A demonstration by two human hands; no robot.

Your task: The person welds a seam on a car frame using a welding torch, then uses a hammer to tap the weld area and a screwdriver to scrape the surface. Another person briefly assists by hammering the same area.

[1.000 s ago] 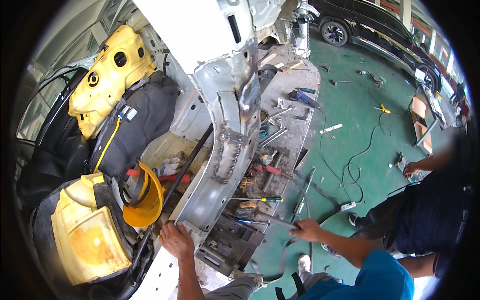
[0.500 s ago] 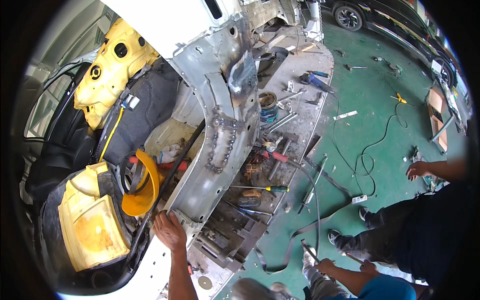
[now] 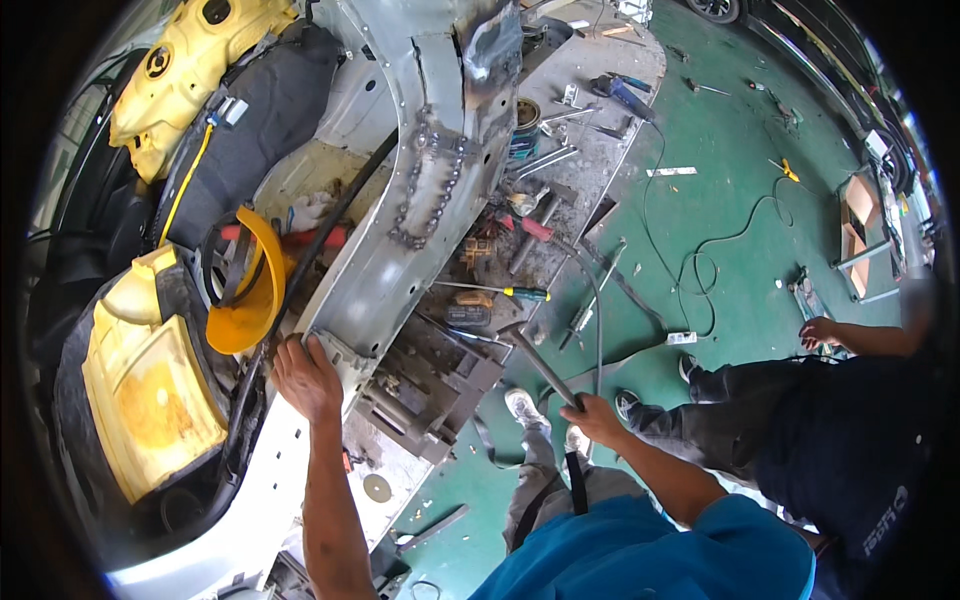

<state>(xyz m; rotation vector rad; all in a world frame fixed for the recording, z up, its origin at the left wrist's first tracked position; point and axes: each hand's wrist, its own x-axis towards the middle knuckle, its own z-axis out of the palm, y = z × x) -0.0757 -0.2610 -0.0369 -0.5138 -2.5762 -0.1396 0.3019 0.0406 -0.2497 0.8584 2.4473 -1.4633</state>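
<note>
My left hand (image 3: 307, 378) lies on the car's metal sill (image 3: 370, 290), fingers curled over its inner edge beside a black rubber seal (image 3: 300, 270). My right hand (image 3: 597, 420) is closed round the handle of a hammer (image 3: 545, 365). The hammer's head is up by the bench edge, apart from the sill. Above my left hand the grey panel curves into a pillar (image 3: 425, 180) with a rough weld bead round a patch and scorched metal at the top. A yellow-orange welding-type visor (image 3: 250, 300) rests inside the car, left of the seal.
A bench (image 3: 600, 140) carries several tools: a screwdriver (image 3: 515, 293), a drill battery (image 3: 468, 310), a can (image 3: 525, 125) and a grinder (image 3: 625, 95). Cables (image 3: 700, 260) and a strap trail over the green floor. A person in dark clothing (image 3: 830, 430) stands at right. Yellow foam (image 3: 160, 400) fills the car's rear.
My right hand has lifted the hammer up and left, toward the bench edge. Another hand near its handle is out of sight. My left hand stays on the sill while the whole view shifts.
</note>
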